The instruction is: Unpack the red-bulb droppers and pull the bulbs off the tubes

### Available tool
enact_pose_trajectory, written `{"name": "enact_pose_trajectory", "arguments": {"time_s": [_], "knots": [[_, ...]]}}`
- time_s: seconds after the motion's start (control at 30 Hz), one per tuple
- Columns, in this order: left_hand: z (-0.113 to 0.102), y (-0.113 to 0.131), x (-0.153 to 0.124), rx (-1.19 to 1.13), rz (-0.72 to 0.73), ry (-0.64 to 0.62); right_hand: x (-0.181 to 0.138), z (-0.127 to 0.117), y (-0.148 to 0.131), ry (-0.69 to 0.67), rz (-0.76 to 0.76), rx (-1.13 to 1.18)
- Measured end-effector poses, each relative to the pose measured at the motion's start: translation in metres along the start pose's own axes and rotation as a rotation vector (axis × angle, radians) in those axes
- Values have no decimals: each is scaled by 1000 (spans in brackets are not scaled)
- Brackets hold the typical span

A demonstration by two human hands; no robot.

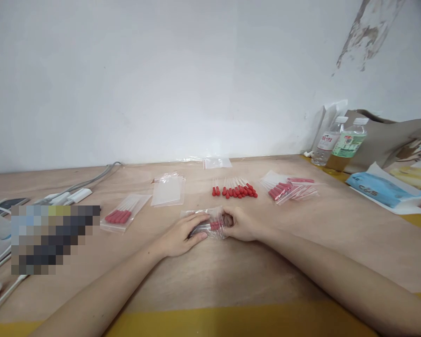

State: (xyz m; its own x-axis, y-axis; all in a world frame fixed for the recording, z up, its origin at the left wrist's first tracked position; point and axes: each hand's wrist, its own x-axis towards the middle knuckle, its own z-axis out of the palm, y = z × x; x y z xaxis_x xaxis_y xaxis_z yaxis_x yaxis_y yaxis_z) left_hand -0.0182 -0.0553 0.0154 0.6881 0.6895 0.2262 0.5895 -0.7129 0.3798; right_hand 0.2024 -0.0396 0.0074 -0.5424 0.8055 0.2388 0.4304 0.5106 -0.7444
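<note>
Both my hands meet at the middle of the wooden table (pixel 231 276) on a small clear plastic bag (pixel 212 221) that holds red-tipped sticks. My left hand (pixel 182 235) lies over the bag's left part, its fingers pressed down on it. The bag's right end is pinched by my right hand (pixel 239 224), fingers closed. Just behind the hands, a row of loose red-tipped sticks (pixel 235 188) lies on the table. A filled bag of the same sticks (pixel 121 215) lies to the left.
Empty clear bags (pixel 168 191) lie behind my left hand, another empty bag (pixel 216 162) by the wall. More filled bags (pixel 289 188) lie at right. Two bottles (pixel 338 142), a blue packet (pixel 384 189) and a beige bag (pixel 393 135) stand far right. Cables and adapters (pixel 72 195) lie at left.
</note>
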Motion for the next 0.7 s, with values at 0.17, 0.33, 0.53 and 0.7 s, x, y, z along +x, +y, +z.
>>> {"name": "enact_pose_trajectory", "arguments": {"time_s": [0.17,0.33,0.53,0.7], "knots": [[-4,0,-2,56,43,-91,0,-12,1,-136,1,6],[-7,-1,-5,105,-5,-184,0,-11,-1,-105,56,-93],[-9,2,-4,151,17,-225,5,-27,9,-129,176,309],[-10,1,-4,179,21,-265,9,-65,27,-59,264,607]]}}
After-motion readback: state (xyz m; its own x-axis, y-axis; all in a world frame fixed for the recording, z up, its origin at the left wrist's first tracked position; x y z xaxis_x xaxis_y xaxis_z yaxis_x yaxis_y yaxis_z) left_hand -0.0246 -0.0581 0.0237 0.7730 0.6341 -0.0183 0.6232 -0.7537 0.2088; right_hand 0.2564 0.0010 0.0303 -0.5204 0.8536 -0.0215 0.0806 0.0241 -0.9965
